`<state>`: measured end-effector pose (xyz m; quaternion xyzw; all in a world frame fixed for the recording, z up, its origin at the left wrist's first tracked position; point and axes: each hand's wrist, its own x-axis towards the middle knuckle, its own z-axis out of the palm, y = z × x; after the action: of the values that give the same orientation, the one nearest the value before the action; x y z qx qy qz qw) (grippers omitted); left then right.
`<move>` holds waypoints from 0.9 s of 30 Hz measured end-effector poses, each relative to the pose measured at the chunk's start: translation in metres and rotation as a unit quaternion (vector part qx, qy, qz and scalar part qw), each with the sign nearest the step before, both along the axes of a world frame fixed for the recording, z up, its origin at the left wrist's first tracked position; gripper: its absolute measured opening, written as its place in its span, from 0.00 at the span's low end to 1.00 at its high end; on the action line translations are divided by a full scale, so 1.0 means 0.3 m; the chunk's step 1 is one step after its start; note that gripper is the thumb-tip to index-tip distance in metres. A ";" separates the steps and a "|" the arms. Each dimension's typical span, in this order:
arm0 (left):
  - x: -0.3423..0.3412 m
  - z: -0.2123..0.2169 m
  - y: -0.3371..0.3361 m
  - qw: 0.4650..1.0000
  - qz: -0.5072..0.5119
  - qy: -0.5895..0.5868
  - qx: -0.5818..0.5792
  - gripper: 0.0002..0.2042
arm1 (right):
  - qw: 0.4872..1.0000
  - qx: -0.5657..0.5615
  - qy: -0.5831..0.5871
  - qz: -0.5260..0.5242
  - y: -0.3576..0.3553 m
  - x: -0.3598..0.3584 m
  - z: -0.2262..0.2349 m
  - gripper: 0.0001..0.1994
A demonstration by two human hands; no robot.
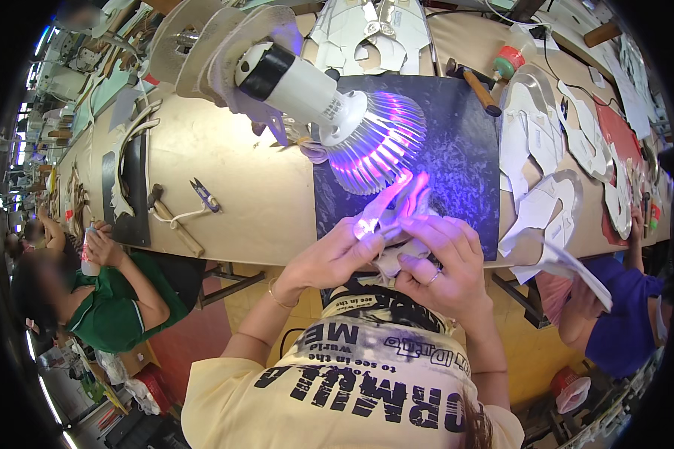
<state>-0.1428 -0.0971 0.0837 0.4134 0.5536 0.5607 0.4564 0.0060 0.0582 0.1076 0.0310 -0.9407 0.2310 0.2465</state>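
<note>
**Both hands on a white cut piece under the violet lamp**

I see my left hand (333, 254) and right hand (445, 258) close together at the near edge of the workbench (232, 172), both pinched on a thin white cut piece (393, 209). The piece lies between the two hands, its lower part hidden under the fingers, its free end rising above them. Its long axis runs from the hands up and slightly to the right, so the tip points away from me toward the lamp (337, 112). The lamp's finned head hangs just above that tip, washing it in violet light. All this sits over a dark mat (464, 150). Scissors (204, 194) lie well off to my left; a hammer (475, 84) rests beyond the mat's far right corner.
</note>
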 end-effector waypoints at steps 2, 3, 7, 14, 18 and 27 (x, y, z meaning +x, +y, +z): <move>0.013 -0.009 0.005 0.999 0.039 -0.009 0.020 0.27 | 1.000 -0.025 -0.002 -0.004 0.001 -0.004 -0.004 0.12; 0.018 -0.013 0.004 0.998 0.044 -0.033 0.015 0.26 | 1.000 -0.016 -0.014 -0.001 0.003 -0.003 -0.005 0.11; 0.028 -0.021 -0.008 0.994 0.068 -0.074 -0.035 0.25 | 0.999 0.013 0.030 -0.008 0.007 -0.002 -0.015 0.12; 0.019 -0.003 0.032 0.988 0.105 0.109 0.025 0.22 | 0.996 0.045 0.041 -0.059 -0.008 -0.021 -0.025 0.13; 0.032 0.023 0.034 0.990 0.133 -0.011 -0.039 0.19 | 0.996 0.059 -0.030 -0.063 0.001 -0.022 -0.020 0.12; 0.044 -0.038 0.021 0.973 0.203 -0.098 -0.042 0.16 | 0.996 0.054 0.047 -0.045 -0.001 -0.037 -0.042 0.13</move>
<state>-0.1295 -0.0909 0.0723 0.2157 0.6012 0.6561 0.4019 -0.0049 0.0577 0.0950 0.0129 -0.9396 0.1671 0.2983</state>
